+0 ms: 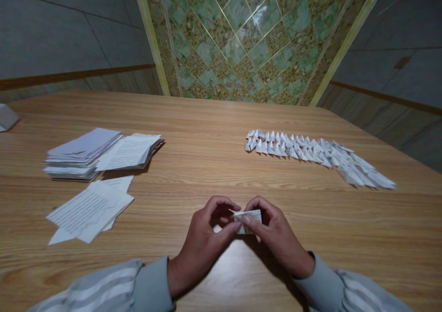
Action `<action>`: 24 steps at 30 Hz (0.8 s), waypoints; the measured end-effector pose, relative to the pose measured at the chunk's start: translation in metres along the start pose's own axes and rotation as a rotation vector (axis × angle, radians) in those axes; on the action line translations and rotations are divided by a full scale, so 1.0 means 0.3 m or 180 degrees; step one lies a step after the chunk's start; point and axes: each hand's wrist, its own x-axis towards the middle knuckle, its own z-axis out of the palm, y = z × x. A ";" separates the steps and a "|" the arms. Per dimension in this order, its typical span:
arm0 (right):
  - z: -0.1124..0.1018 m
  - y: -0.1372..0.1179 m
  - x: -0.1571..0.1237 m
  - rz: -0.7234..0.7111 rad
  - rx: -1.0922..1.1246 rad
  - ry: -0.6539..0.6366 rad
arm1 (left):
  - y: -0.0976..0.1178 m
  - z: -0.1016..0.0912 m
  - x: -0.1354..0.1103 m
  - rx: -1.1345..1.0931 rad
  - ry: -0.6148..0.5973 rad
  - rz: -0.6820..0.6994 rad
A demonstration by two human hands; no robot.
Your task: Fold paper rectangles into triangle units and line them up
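Note:
A small folded piece of printed paper (253, 216) is held just above the table between both hands. My left hand (210, 234) pinches its left end, thumb in front and fingers curled behind. My right hand (276, 236) grips the right part, its thumb pressed on the near face and the index finger at the top edge. Part of the folded paper is hidden by the thumbs. Off to the left, loose printed sheets (91, 208) overlap on the wood.
Behind the loose sheets stand a stack of papers (81, 148) and printed pages (129, 152). Rows of folded paper pieces (297, 148) lie at the right. A pale object (7, 117) sits at the far left of the wooden table (196, 151). A tiled wall (238, 49) rises beyond.

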 end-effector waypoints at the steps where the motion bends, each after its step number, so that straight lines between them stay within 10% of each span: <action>1: 0.001 0.001 -0.001 -0.0025 -0.0045 -0.0011 | -0.001 0.002 0.001 -0.0058 0.0028 -0.0031; 24: -0.014 -0.025 -0.002 -0.0304 -0.0732 -0.0123 | 0.001 0.008 0.010 -0.0445 -0.0001 -0.0376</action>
